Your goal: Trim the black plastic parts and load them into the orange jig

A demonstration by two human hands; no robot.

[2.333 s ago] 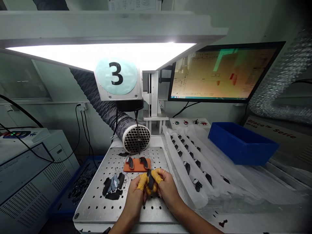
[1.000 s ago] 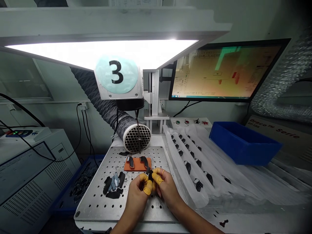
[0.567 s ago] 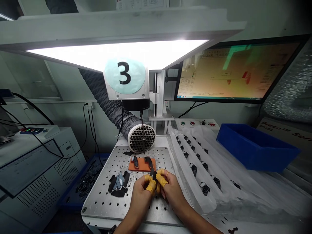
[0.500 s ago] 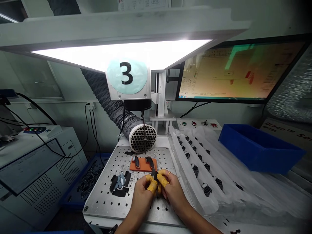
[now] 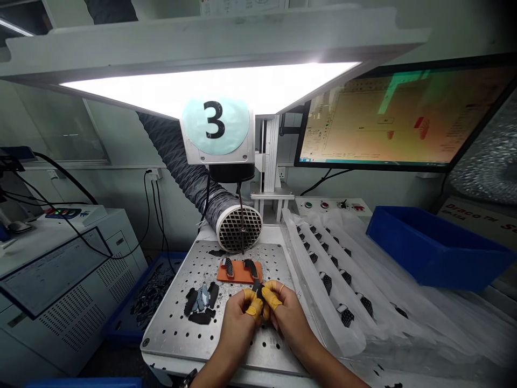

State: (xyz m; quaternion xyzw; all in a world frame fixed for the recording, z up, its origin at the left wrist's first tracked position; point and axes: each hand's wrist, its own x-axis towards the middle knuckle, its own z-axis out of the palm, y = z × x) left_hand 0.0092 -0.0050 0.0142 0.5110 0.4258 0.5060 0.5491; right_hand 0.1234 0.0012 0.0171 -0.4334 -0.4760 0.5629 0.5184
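**Left hand [image 5: 238, 330] and right hand [image 5: 290, 323] both pinching a small black piece [image 5: 257, 290]**

Head cam: both hands were curled in, yellow finger cots [image 5: 254, 309] on, with the piece held up between the fingertips, just in front of the orange pad [image 5: 238, 275] and over the perforated steel plate [image 5: 169, 337]. Looked light, thin and fairly stiff, maybe slippery through rubber, so I'd grip it by the edges.

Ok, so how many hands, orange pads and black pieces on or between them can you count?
Hands, left hand and right hand: 2
Orange pad: 1
Black pieces on the pad: 2
Black piece between the hands: 1
Total: 6
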